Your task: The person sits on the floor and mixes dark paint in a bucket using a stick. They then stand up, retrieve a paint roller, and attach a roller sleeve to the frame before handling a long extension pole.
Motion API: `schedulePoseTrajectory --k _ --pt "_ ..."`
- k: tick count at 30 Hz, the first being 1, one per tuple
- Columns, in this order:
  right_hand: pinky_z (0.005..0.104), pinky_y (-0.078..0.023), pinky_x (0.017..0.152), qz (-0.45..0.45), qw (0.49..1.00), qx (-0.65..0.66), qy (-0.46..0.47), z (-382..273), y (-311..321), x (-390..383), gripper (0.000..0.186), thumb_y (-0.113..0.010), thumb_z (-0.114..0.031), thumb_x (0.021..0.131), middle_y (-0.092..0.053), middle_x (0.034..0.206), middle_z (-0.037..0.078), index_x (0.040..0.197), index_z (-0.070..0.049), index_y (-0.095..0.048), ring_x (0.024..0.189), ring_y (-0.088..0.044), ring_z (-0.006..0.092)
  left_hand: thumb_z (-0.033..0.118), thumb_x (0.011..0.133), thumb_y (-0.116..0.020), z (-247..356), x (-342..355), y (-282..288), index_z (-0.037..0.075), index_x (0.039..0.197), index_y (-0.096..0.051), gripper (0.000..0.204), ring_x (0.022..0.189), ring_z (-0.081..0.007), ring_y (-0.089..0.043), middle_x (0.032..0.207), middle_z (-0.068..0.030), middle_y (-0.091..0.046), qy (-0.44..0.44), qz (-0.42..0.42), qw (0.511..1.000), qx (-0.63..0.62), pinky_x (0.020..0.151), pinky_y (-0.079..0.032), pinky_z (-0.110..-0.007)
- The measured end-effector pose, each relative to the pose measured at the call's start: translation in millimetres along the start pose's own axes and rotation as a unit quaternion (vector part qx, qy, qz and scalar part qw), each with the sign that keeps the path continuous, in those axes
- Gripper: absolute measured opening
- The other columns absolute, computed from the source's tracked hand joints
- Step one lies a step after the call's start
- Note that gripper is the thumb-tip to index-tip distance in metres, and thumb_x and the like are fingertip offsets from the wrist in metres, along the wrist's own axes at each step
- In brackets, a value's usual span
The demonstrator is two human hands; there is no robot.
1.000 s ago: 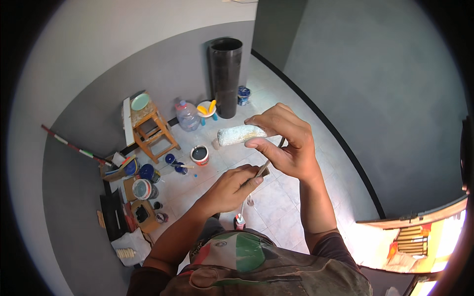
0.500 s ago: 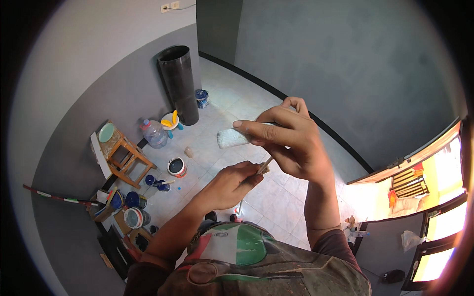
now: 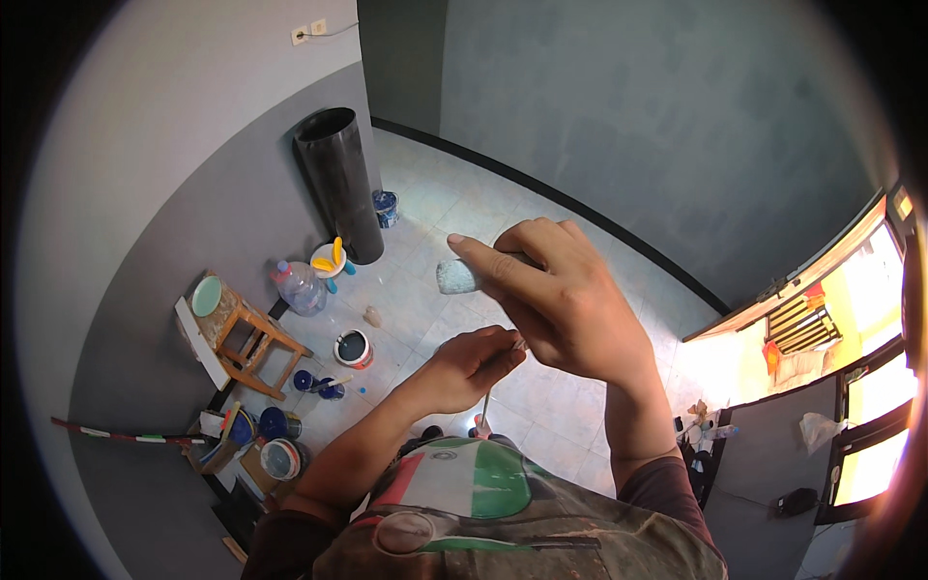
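Observation:
My right hand (image 3: 570, 300) is closed around a small pale blue paint roller sleeve (image 3: 457, 276); one end pokes out past the fingers and the rest is hidden behind them. The index finger stretches along above it. Lower and to the left, my left hand (image 3: 462, 369) is closed, thumb against fingers, on a thin rod (image 3: 487, 402) that runs down toward my lap. The rod's upper end is lost behind the hands, so I cannot tell whether it meets the sleeve. The two hands are close together or touching.
At left stand a wooden stool (image 3: 261, 338), a large clear water bottle (image 3: 300, 288), an open paint bucket (image 3: 354, 349) and several paint tins (image 3: 280, 422). A tall black tube (image 3: 338, 188) leans by the wall. A grey wall (image 3: 619, 126) rises ahead; a bright opening (image 3: 851, 309) is at right.
My right hand has turned, tipping the sleeve so less of it shows, and its index finger has lifted off it. My left hand has moved slightly right, nearer the right hand.

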State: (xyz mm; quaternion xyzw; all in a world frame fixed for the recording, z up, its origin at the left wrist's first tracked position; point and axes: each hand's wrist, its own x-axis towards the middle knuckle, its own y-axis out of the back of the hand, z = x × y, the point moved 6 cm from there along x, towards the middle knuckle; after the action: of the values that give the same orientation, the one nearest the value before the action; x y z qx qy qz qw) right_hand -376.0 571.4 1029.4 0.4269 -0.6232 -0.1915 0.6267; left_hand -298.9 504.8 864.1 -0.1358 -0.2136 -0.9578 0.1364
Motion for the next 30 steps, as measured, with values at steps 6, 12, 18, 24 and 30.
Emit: schedulePoseTrajectory --k 6,12,18,24,30 --pt "0.0411 -0.049 0.084 -0.021 0.989 0.148 0.0 11.3 -1.8 -1.0 0.057 -0.063 0.004 0.086 -0.068 0.097 0.014 0.142 0.001 -0.063 0.087 -0.061 0.0302 0.028 0.111 -0.056 -19.0 -2.9 4.2 0.002 0.114 -0.065 0.027 0.08 -0.0318 -0.061 0.092 -0.0157 -0.061 -0.001 -0.039 0.998 -0.043 0.073 -0.048 -0.041" --pt "0.041 -0.049 0.076 0.009 0.99 0.123 -0.069 15.8 0.9 -16.7 0.037 -0.067 -0.006 0.085 -0.066 0.09 0.014 0.121 0.002 -0.071 0.082 -0.059 0.0296 0.029 0.112 -0.056 -25.0 5.2 -8.1 0.0 0.114 -0.064 0.029 0.083 -0.0275 -0.063 0.097 -0.0141 -0.066 0.0 -0.09 0.991 -0.103 0.077 -0.051 -0.038" --pt "0.0407 -0.047 0.065 0.067 0.98 -0.033 -0.185 21.3 6.1 -48.3 0.037 -0.083 -0.037 0.085 -0.059 0.081 0.01 0.086 -0.004 -0.069 0.076 -0.059 0.0297 0.025 0.111 -0.058 -25.2 28.6 -45.5 0.001 0.11 -0.065 0.025 0.087 -0.0227 -0.061 0.098 -0.0113 -0.066 0.009 -0.173 0.978 -0.12 0.081 -0.051 -0.036" --pt "0.0333 -0.052 0.074 0.149 0.956 0.133 -0.216 48.1 35.3 -94.4 0.038 -0.068 0.0 0.097 -0.07 0.099 0.011 0.135 -0.002 -0.069 0.084 -0.063 0.0185 0.024 0.11 -0.06 -29.4 52.8 -86.7 0.003 0.103 -0.062 0.023 0.084 -0.0181 -0.057 0.096 -0.0073 -0.063 0.018 -0.23 0.961 -0.153 0.08 -0.05 -0.034" --pt "0.0281 -0.055 0.086 0.289 0.887 0.226 -0.281 82.2 53.6 -149.7 0.031 -0.063 -0.005 0.105 -0.071 0.118 0.009 0.134 0.003 -0.066 0.094 -0.064 0.0138 0.025 0.111 -0.058 -19.1 80.2 -122.5 0.003 0.106 -0.063 0.024 0.085 -0.0141 -0.056 0.098 -0.0062 -0.065 0.05 -0.29 0.941 -0.169 0.079 -0.049 -0.032"
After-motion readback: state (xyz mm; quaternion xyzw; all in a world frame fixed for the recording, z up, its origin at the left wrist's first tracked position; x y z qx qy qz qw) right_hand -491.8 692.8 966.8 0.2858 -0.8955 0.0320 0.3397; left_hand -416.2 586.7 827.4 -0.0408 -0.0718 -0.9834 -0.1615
